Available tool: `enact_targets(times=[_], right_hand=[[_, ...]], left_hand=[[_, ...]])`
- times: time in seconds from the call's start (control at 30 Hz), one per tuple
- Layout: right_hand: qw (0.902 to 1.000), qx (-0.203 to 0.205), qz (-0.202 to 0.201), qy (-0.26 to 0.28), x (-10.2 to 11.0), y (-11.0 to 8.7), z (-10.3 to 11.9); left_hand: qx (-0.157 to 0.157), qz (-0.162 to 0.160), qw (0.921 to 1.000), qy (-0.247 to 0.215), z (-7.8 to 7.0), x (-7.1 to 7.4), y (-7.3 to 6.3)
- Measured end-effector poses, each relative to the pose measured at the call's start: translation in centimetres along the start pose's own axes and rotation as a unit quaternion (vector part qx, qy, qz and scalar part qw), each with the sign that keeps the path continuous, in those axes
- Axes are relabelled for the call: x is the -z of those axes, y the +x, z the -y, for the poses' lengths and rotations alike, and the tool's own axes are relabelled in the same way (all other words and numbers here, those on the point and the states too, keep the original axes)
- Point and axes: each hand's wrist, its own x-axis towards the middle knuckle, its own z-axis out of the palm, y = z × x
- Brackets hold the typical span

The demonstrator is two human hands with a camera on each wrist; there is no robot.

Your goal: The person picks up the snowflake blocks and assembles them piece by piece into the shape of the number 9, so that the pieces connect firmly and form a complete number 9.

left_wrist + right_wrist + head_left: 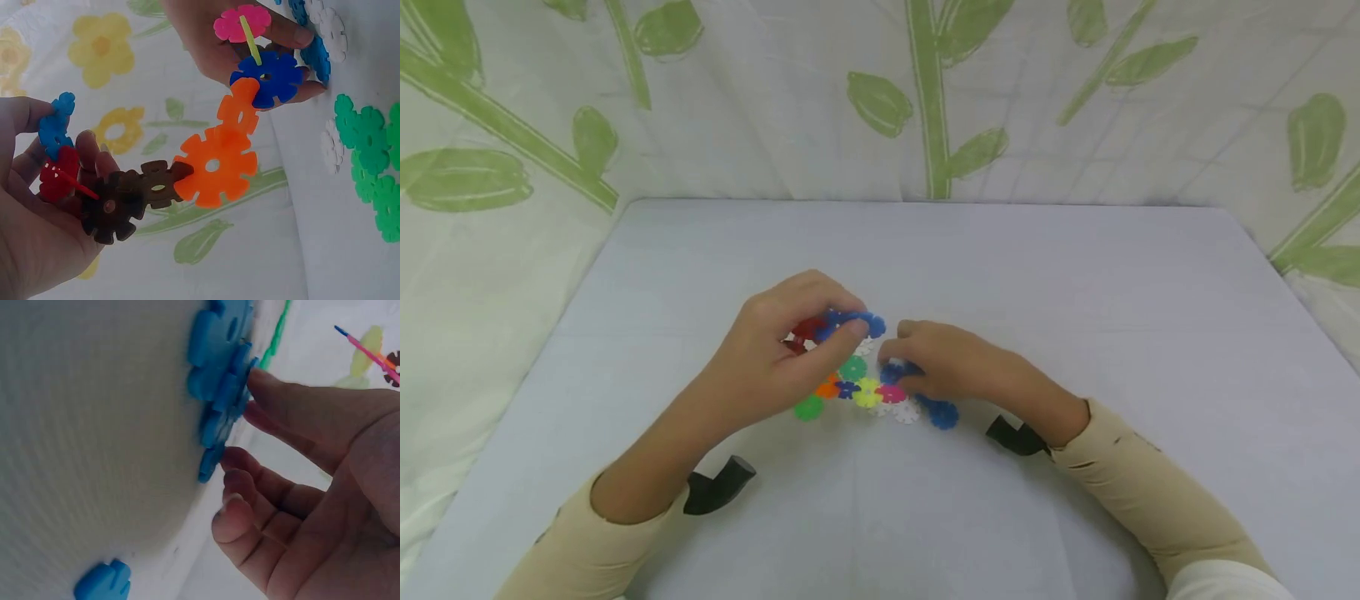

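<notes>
My left hand [782, 350] holds a chain of flower-shaped plastic interlocking discs, its fingers curled around the blue and red end. In the left wrist view, the chain runs from a light blue disc [55, 134] and a red disc [59, 178] through brown discs [125, 197] and orange discs [219, 190] to a dark blue disc [281, 75], a yellow one seen edge-on and a pink disc [240, 24]. The free end reaches across in front of my right hand [951, 358]. Thumb and fingertips of that hand pinch a blue disc [225, 394] in a cluster on the table.
Loose green discs [372, 140], white discs [906, 411] and another blue disc [943, 414] lie around the hands on the white table [1075, 267]. Black curved pieces [722, 487] show beside both wrists. A leaf-patterned curtain [775, 108] hangs behind the table.
</notes>
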Motion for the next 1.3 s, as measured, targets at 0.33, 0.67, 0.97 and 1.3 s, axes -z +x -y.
enact_targets(times=[0.33, 0.67, 0.97, 1.3], right_hand=[[0.9985, -0.02, 0.001, 0.05, 0.1, 0.1, 0.0], [0.9913, 0.002, -0.023, 0.13, 1.5, -0.7, -0.7], [0.901, 0.095, -0.141, 0.399, 4.5, -2.5, 0.0], [0.8181, 0.157, -0.109, 0.542, 4.9, -3.2, 0.3]], left_hand=[[-0.001, -0.01, 0.9998, -0.016, -0.1, 0.1, 0.1], [0.011, -0.018, 0.9998, -0.007, 0.1, 0.3, 0.0], [0.056, -0.017, 0.998, 0.026, 0.0, 0.2, -0.1], [0.003, -0.026, 0.9993, 0.027, 0.2, -0.2, 0.2]])
